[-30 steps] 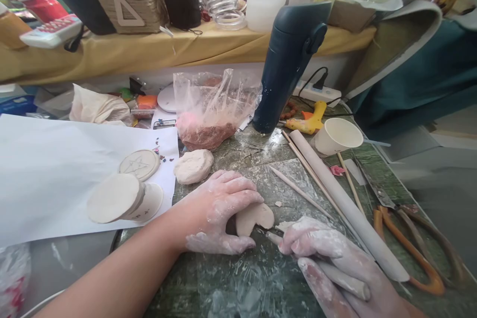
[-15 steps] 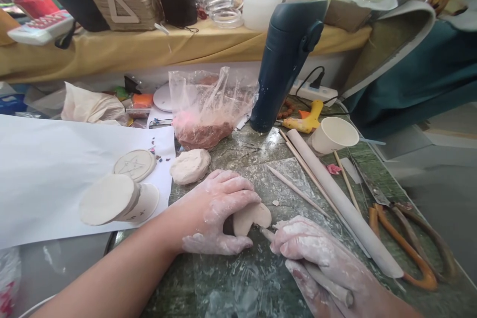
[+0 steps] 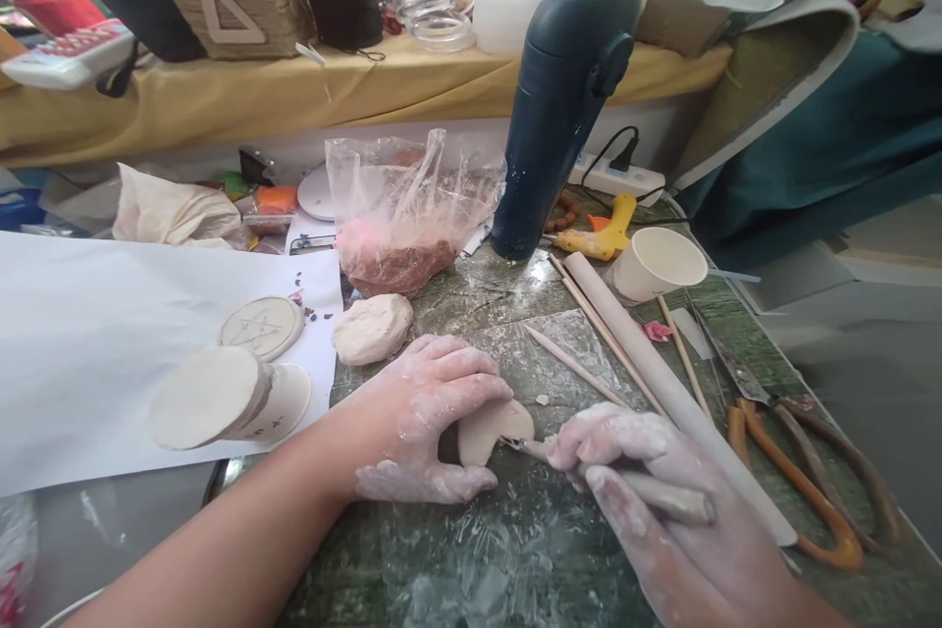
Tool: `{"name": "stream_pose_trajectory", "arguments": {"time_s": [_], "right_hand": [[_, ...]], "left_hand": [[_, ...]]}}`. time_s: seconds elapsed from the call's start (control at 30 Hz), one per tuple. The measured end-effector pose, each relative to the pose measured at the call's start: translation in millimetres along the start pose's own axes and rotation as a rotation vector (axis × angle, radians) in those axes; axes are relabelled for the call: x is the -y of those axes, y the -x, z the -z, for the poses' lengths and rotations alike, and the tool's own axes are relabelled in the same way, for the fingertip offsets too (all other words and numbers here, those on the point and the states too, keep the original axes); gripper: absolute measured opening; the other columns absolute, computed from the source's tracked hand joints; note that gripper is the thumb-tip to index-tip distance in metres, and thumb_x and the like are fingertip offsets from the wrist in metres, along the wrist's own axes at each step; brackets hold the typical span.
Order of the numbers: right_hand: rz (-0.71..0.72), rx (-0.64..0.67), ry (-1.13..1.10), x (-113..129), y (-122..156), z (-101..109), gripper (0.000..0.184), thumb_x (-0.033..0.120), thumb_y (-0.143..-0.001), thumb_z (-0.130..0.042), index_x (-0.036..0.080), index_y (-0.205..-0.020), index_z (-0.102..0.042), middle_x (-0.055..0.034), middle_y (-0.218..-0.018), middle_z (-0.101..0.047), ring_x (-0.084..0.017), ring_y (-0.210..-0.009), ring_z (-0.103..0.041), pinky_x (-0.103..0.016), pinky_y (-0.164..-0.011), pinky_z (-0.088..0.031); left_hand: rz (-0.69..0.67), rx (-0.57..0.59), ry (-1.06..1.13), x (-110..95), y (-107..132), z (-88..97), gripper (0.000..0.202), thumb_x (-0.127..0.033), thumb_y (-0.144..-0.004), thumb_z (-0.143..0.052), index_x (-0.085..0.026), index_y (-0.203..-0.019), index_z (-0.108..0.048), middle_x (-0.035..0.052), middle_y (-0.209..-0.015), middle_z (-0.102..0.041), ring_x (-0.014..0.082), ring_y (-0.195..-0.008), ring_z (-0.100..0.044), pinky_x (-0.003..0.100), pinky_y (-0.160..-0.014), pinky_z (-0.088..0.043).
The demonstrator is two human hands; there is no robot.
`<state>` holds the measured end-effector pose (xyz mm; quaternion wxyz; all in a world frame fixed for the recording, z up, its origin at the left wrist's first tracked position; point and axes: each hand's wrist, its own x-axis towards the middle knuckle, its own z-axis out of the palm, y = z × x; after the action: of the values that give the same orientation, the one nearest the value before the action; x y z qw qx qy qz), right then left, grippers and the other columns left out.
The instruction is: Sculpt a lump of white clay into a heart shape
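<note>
My left hand (image 3: 434, 422), dusted white, curves round a flat piece of pale clay (image 3: 486, 437) on the table, fingers over its far edge and thumb at its near side. The clay looks heart-like; its left part is hidden by the hand. In my right hand (image 3: 654, 491) is a clay-smeared clay tool (image 3: 669, 496) with a thin metal tip, which touches the notch on the right of the piece. A lump of clay (image 3: 374, 329) lies beyond my left hand. A tiny clay scrap (image 3: 543, 399) rests above the piece.
Right of my hands lie a pointed stick (image 3: 574, 363), a rolling pin (image 3: 677, 402) and scissors (image 3: 795, 481). Behind stand a dark blue flask (image 3: 555, 118), a paper cup (image 3: 658, 265) and a bag of brown clay (image 3: 401, 255). White paper (image 3: 95, 353) at left holds round clay pieces (image 3: 206, 397).
My right hand has turned and opened up a little, swinging the tool to a flatter angle with its tip at the notch. My left hand stays on the clay. The view has shifted slightly.
</note>
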<state>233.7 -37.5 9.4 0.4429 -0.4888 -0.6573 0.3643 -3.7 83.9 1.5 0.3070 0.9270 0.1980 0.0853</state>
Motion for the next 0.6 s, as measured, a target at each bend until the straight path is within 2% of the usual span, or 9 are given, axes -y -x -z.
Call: {"name": "stream_pose_trajectory", "arguments": {"time_s": [0.07, 0.4, 0.6], "right_hand": [[-0.011, -0.011, -0.012, -1.2, 0.1, 1.1, 0.018, 0.014, -0.097, -0.056, 0.028, -0.104, -0.061, -0.0006, -0.097, -0.071, -0.016, -0.093, -0.073, -0.024, -0.086, -0.061], [0.133, 0.051, 0.031, 6.1, 0.2, 1.7, 0.027, 0.009, -0.09, -0.06, 0.027, -0.11, -0.061, -0.0022, -0.096, -0.074, -0.02, -0.096, -0.075, -0.028, -0.088, -0.063], [0.108, 0.031, 0.041, 4.4, -0.8, 2.1, 0.027, 0.008, -0.091, -0.058, 0.028, -0.11, -0.062, -0.0029, -0.095, -0.074, -0.021, -0.096, -0.076, -0.028, -0.086, -0.064]], "left_hand": [[0.004, -0.001, 0.0, -0.1, 0.1, 0.0, 0.064, -0.052, -0.079, -0.08, -0.023, -0.131, -0.06, 0.0071, -0.127, -0.065, 0.0295, -0.114, -0.057, 0.044, -0.101, -0.038], [-0.005, -0.024, -0.004, -0.4, 0.3, 0.3, 0.061, -0.053, -0.08, -0.078, -0.023, -0.13, -0.061, 0.0087, -0.126, -0.066, 0.0312, -0.116, -0.058, 0.045, -0.103, -0.04], [-0.01, -0.029, 0.002, 0.0, 0.2, 0.0, 0.061, -0.054, -0.08, -0.078, -0.024, -0.13, -0.061, 0.0091, -0.126, -0.066, 0.0318, -0.116, -0.058, 0.045, -0.102, -0.041]]}}
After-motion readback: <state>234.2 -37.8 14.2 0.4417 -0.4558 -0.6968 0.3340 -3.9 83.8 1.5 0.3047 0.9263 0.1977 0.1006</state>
